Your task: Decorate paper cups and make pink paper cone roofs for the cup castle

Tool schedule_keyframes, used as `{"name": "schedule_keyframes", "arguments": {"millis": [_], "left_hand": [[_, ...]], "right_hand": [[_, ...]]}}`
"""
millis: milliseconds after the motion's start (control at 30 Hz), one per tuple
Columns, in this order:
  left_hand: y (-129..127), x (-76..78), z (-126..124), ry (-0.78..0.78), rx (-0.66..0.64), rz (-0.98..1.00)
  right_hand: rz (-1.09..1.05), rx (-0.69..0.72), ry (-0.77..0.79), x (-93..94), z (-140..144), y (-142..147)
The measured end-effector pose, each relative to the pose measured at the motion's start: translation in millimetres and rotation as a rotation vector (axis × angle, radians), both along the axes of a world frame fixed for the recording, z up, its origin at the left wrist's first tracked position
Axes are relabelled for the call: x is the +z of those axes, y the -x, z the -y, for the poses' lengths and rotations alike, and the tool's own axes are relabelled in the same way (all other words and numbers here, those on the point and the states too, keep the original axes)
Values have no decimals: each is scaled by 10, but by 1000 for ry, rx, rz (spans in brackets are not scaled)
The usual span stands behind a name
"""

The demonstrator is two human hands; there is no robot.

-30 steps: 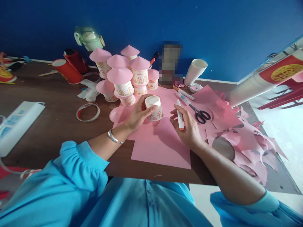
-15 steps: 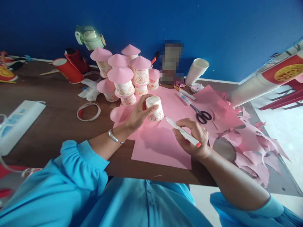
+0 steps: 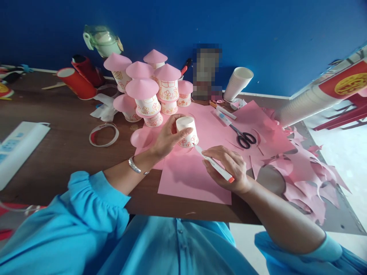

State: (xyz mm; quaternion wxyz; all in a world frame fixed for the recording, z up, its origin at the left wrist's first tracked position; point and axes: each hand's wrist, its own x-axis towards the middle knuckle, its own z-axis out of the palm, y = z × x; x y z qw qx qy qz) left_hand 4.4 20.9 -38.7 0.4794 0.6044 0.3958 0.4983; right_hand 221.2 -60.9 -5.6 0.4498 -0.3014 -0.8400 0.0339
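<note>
Near the frame's centre, the left hand point(image 3: 166, 138) curls thumb and fingers around a white paper cup point(image 3: 185, 134) with red flowers drawn low on its side. The right hand point(image 3: 231, 168) — right of centre — pinches a white marker point(image 3: 217, 166), its tip at the cup's lower edge. Black-handled scissors point(image 3: 240, 133) lie farther right.

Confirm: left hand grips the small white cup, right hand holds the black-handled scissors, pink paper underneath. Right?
One error: the right hand holds a white marker. The black-handled scissors lie beyond it, as the head view shows. The rest stands: left hand grips the small white cup, pink paper underneath.
</note>
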Motion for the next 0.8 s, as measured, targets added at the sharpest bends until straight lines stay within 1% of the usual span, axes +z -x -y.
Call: {"name": "schedule_keyframes", "arguments": {"millis": [100, 167, 367, 800], "left_hand": [[-11, 41, 11, 78, -47, 47], [-18, 60, 15, 100, -52, 46], [-29, 74, 17, 103, -41, 18], [-23, 104, 36, 84, -34, -19]], "right_hand": [[4, 1, 1, -9, -1, -3], [15, 7, -3, -9, -6, -1], [39, 32, -26, -15, -21, 14], [52, 25, 21, -27, -23, 11]]}}
